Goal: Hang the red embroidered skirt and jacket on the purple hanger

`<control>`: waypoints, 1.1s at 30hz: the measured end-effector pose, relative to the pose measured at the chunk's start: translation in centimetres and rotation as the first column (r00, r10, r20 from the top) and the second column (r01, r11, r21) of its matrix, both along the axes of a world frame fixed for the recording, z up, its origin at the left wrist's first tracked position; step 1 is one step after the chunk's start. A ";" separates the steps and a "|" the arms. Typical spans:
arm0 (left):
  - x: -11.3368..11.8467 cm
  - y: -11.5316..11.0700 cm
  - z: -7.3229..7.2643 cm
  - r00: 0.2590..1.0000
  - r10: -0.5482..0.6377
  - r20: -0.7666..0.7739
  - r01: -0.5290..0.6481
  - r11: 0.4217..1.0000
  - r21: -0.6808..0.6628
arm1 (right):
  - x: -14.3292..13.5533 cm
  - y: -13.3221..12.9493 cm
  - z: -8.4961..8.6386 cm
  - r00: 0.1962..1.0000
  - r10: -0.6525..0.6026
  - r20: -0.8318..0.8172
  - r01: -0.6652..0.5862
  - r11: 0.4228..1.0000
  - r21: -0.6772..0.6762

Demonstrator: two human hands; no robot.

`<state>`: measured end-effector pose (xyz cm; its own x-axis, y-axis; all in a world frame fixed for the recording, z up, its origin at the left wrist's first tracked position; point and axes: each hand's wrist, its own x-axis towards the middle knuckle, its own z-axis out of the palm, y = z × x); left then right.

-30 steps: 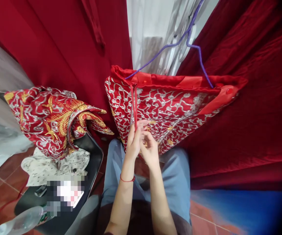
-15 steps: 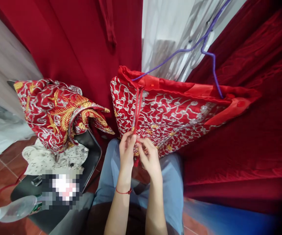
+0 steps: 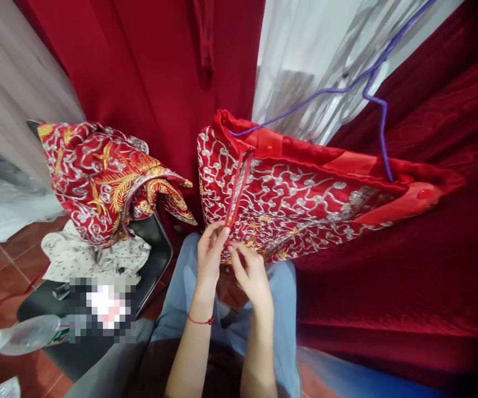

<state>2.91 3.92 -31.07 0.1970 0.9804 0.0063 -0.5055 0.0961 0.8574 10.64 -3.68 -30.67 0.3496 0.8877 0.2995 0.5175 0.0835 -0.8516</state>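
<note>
A red garment point(image 3: 297, 190) with silver and gold embroidery hangs tilted in front of me from a purple hanger point(image 3: 322, 89). Two thin red cords point(image 3: 239, 185) run down its face from below the satin top band point(image 3: 347, 160). My left hand point(image 3: 209, 255) is closed, pinching the cords near their lower part between thumb and fingers. Just right of it, my right hand point(image 3: 252, 272) pinches the cord's lower stretch with thumb and index finger. Both hands are close together at the garment's lower edge, above my knees. The cord ends are partly hidden by my fingers.
On a black chair point(image 3: 156, 243) at left lie another embroidered red garment point(image 3: 85, 182) and a dotted white cloth point(image 3: 93, 257). A clear plastic bottle point(image 3: 31, 334) lies by a blurred-out patch. Red curtains point(image 3: 168, 66) hang behind and to the right.
The view has shifted, so the garment and hanger sit further right. Both hands have moved slightly left relative to the garment, still pinching the cords, which now slant more.
</note>
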 end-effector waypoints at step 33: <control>-2.7 -0.3 0.4 0.992 -0.117 0.056 0.112 0.991 0.079 | -1.0 2.2 3.9 0.993 -0.110 0.028 0.092 0.922 0.376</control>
